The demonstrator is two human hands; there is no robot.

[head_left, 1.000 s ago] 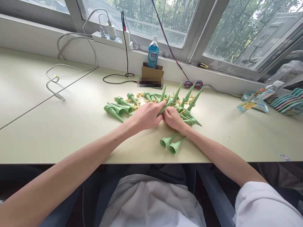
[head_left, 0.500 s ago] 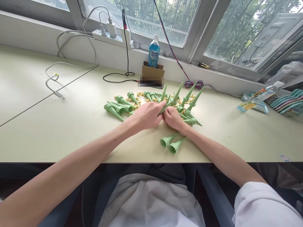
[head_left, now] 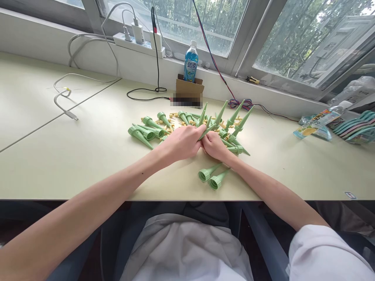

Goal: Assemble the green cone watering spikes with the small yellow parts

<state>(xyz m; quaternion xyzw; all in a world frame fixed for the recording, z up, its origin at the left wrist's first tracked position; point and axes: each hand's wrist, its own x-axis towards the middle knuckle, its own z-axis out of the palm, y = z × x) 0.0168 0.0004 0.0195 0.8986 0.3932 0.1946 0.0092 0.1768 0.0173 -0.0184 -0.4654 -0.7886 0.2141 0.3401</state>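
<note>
My left hand [head_left: 187, 141] is closed around a green plastic spike [head_left: 206, 132], whose pointed end sticks out to the upper right. Pressed against its fingertips is my right hand [head_left: 214, 145], fingers curled; whatever it grips is hidden between the hands. Behind and beside both hands lies a pile of green spikes with ribbed caps [head_left: 148, 134] and small yellow parts [head_left: 172, 116]. Several spikes stand point up right of the hands. Two green spikes [head_left: 215, 182] lie near the table's front edge, their open caps facing me.
A blue-labelled bottle [head_left: 191, 64] stands in a cardboard box [head_left: 190, 86] at the back. A power strip [head_left: 137, 45] with cables sits by the window. At right are another bottle [head_left: 319, 120] and teal and pink items [head_left: 356, 127]. A white cable [head_left: 70, 114] lies at left.
The spike in my left hand has tilted slightly, its tip lower and further right. Both hands stay together in nearly the same place. The view has shifted a little.
</note>
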